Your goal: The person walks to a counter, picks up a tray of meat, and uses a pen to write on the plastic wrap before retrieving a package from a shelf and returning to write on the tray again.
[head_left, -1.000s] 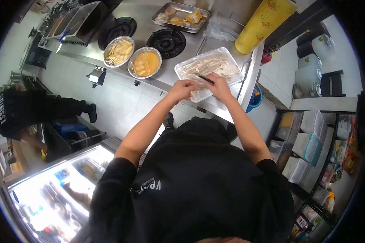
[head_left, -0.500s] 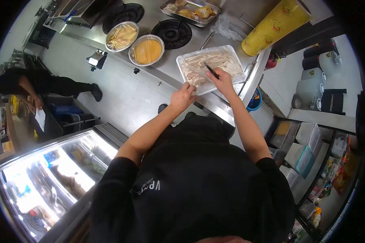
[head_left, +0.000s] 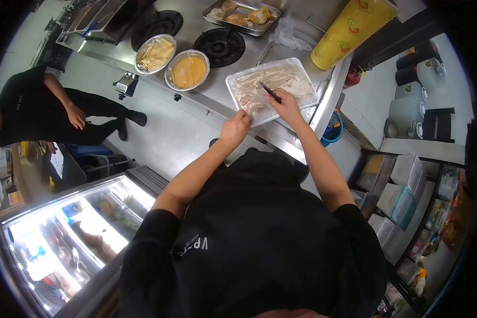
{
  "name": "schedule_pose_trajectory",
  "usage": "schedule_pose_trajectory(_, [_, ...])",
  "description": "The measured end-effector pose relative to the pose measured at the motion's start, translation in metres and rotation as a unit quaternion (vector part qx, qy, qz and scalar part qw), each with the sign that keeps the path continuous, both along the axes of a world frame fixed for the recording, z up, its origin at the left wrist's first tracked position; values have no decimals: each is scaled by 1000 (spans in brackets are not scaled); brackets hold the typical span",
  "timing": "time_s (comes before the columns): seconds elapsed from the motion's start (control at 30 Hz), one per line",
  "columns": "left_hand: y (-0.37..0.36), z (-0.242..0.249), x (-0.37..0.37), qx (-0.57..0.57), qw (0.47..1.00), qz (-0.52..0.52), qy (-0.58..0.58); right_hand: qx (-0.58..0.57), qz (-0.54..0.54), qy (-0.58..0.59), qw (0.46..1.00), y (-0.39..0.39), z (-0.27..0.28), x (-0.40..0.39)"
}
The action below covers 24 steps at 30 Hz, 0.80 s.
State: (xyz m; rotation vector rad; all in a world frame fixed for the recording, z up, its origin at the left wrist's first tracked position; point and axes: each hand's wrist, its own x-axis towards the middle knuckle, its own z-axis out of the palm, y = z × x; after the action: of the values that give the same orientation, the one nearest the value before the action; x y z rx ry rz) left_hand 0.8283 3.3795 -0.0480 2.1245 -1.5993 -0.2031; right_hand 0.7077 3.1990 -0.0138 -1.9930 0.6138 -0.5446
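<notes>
One black tool point(head_left: 271, 93), right hand point(head_left: 288, 107)

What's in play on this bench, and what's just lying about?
In use:
- food tray, left hand at its edge
- black pen-like tool in right hand

Apparently just lying about:
- yellow roll
- crumpled plastic
- metal tray
- two covered bowls

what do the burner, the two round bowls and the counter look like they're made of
Burner: matte black, probably cast iron.
Round bowls: shiny silver rims, likely metal.
Counter: brushed grey with soft reflections, likely stainless steel.
</notes>
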Motion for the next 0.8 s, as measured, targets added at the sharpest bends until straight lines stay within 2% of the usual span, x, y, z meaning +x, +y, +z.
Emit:
schedule_pose_trajectory(0.1, [3, 2, -1, 9, 998, 34, 46, 15, -5, 2, 1000, 0, 3, 0])
schedule_pose_trajectory(0.3, [-1, 2, -6, 24, 999, 32, 15, 8, -16, 36, 999, 2, 2, 3])
schedule_pose_trajectory(0.37, [-1, -1, -5, 11, 1000, 24, 17, 13, -24, -17, 999, 2, -5, 5])
schedule_pose_trajectory(0.5, [1, 2, -6, 4, 1000, 10, 26, 30, -30, -31, 999, 1, -8, 4])
schedule_pose_trajectory(0.6, [1, 1, -5, 16, 999, -1, 34, 10, -15, 18, 1000, 1, -2, 1])
schedule_pose_trajectory(0.67, [1, 2, -3, 20, 999, -6, 30, 93, 29, 31, 995, 1, 4, -1])
schedule_pose_trajectory(0.8, [-2, 12, 3, 16, 999, -25, 13, 114, 57, 31, 991, 2, 8, -3])
